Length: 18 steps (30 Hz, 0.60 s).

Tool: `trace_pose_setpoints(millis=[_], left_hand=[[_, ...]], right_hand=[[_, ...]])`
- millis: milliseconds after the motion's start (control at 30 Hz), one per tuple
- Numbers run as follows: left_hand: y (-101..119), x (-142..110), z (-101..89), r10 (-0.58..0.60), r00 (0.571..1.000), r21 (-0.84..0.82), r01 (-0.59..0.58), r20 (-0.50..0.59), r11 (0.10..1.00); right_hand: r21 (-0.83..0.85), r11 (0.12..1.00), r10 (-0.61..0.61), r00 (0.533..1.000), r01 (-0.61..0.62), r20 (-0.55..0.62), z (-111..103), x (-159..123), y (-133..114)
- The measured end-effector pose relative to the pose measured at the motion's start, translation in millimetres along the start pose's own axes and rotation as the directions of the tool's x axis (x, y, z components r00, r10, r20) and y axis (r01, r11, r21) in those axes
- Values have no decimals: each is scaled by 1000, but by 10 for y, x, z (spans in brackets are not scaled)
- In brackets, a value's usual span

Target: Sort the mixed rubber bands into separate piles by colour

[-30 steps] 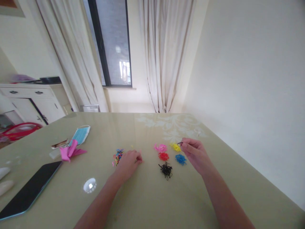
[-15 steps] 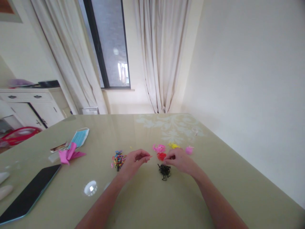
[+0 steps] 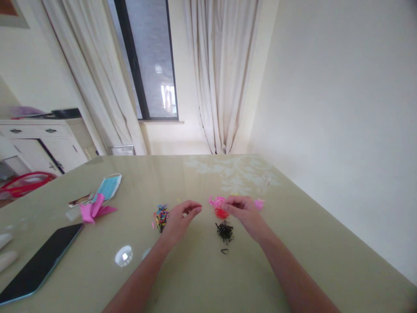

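Right hand (image 3: 246, 213) has come up from the black pile (image 3: 224, 232) to the red pile (image 3: 222, 213) since half a second ago; one loose black band (image 3: 224, 251) now lies on the near side of the black pile, apart from it. Left hand (image 3: 180, 217) has drawn back slightly, and the reddish scrap at its fingertips no longer shows.

Risks as I judge them from my screen: red and pink pile (image 3: 216, 201) sit so close that a fingertip dragged low could mix them. Bands look thin and springy; a careless release might flick one astray. That loose black band could be swept off by a passing wrist.

Hands: right has thumb and fingers brought near together, tips in front of the red pile from my view. Contact, or a band between them, I cannot tell. Left is narrow, thumb and forefinger tips nearly meeting above the table (image 3: 192, 278), just right of the mixed pile (image 3: 162, 217); whether it grips anything, I cannot make out.
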<state>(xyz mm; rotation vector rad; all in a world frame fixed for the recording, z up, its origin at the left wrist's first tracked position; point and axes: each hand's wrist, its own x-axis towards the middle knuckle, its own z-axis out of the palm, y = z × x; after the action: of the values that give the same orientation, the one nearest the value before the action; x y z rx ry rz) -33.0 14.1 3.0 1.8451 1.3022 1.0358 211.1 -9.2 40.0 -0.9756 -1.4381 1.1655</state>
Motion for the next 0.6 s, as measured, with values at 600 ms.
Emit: trace_pose_setpoints(millis=[600], left_hand=[[-251, 99, -29, 16, 995, 780, -87, 99, 619]], right_hand=[[-426, 905, -79, 992, 27, -103, -180, 118, 130]])
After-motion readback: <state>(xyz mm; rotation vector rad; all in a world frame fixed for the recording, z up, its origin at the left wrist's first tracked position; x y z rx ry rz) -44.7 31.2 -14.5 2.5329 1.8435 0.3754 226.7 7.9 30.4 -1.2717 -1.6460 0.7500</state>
